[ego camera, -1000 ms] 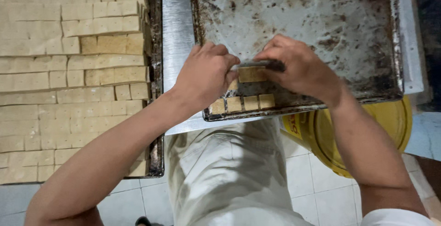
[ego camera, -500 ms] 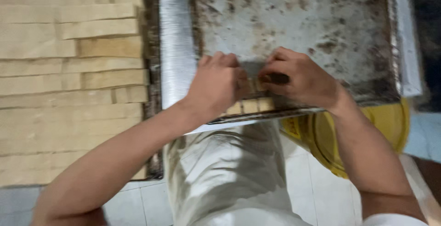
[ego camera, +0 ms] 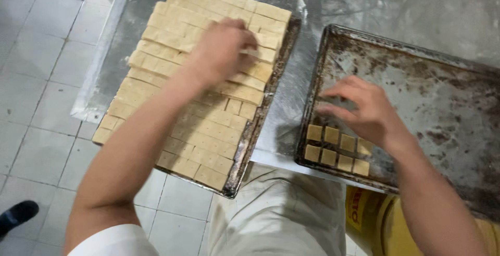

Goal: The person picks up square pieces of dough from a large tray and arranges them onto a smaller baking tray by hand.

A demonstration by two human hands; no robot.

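Currently left hand (ego camera: pixel 221 48) lies fingers-down on pale dough strips (ego camera: pixel 208 94) running crosswise in left tray (ego camera: pixel 260 131); right hand (ego camera: pixel 364 110) hovers released over squares (ego camera: pixel 336 149) in dark tray (ego camera: pixel 442 100)

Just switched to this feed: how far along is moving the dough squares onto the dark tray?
Done: eight squares sit in two rows at the dark tray's near corner. In hand: left hand reaches onto the full tray of cut dough; right hand hovers over the squares. Left: nearly the whole sheet.

A single head-worn camera looks steeply down, close above the steel desk (ego camera: pixel 291 105). The desk fills the upper frame; tiled floor (ego camera: pixel 36 131) shows left of it and below its near edge.
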